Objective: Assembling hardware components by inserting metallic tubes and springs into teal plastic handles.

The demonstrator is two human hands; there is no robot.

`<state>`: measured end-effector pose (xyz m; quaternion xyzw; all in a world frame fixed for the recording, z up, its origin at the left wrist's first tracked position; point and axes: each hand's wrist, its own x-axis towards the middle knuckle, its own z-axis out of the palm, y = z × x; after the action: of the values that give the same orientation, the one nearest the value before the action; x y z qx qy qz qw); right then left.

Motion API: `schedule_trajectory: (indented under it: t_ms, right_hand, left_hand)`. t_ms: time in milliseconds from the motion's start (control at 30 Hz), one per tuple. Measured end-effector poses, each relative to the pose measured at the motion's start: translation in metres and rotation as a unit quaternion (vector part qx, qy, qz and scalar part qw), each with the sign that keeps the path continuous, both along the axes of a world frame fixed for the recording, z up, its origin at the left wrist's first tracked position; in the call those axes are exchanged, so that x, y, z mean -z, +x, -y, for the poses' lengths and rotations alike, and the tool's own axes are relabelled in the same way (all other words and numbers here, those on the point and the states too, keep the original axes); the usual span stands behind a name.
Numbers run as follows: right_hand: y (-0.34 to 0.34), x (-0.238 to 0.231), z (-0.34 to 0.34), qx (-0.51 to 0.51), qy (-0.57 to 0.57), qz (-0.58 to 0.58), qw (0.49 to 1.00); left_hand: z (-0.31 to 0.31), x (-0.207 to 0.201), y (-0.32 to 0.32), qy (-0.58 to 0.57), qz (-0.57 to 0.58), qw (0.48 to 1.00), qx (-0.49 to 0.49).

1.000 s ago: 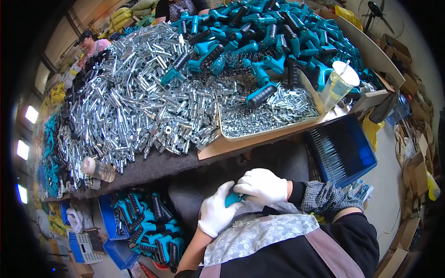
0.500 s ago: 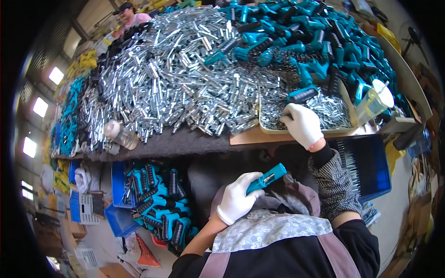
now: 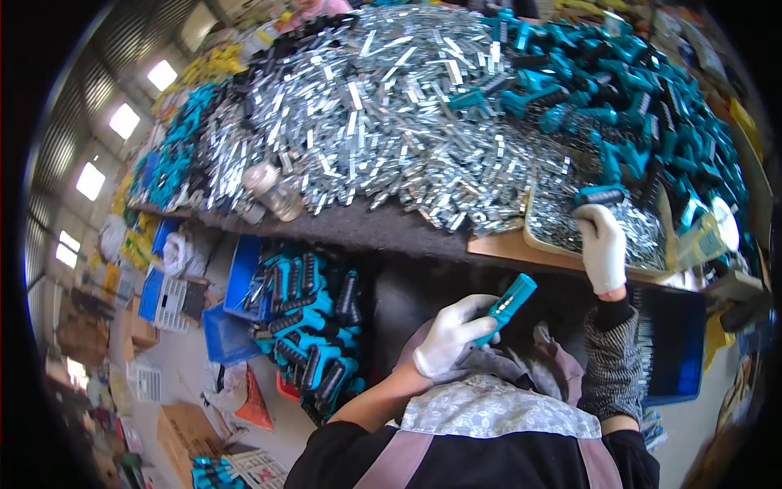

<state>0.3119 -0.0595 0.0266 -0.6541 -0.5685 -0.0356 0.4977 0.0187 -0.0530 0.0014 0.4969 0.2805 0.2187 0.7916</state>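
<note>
My left hand [image 3: 458,332], in a white glove, is closed round a teal plastic tool handle [image 3: 516,297] and holds it tilted up above my lap. Some small metal parts show in an opening along its side. My right hand [image 3: 604,248], gloved too, reaches over the front edge of a shallow tray [image 3: 529,234] of small metal pins or screws [image 3: 641,235]. Its fingers bend down together into the tray, and whatever may be between them is hidden. Just beyond the fingertips lies a teal and black handle [image 3: 600,196].
A large heap of shiny metal parts [image 3: 366,122] covers the table, with teal handles [image 3: 627,98] piled at right. A clear bottle [image 3: 277,194] stands near the front edge, a plastic cup [image 3: 710,232] right of the tray. Below are a heap of handles [image 3: 305,318] and a blue bin [image 3: 680,350].
The whole view has swung, so the scene sits further right. My right hand's fingers have dipped further into the tray beside the teal and black handle. The left hand still holds its handle.
</note>
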Motion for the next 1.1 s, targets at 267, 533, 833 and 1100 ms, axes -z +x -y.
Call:
schedule_trajectory:
  t_ms: [267,533,833,1100]
  right_hand:
    - [-0.042,0.002,0.04,-0.071,0.009,-0.259,0.963]
    - [-0.118,0.047,0.054,-0.172,-0.054,-0.367,0.913]
    - [-0.136,0.046,0.051,-0.188,-0.014,-0.501,0.845]
    - [-0.12,0.041,0.049,-0.26,-0.161,-0.57,0.763]
  left_hand:
    - [0.002,0.007,-0.005,-0.083,0.083,0.991,-0.058]
    - [0.008,0.007,0.009,0.055,0.019,0.993,-0.102]
    - [0.011,0.014,0.003,0.152,-0.04,0.982,-0.105]
    - [0.008,0.004,-0.005,0.084,-0.027,0.995,-0.052]
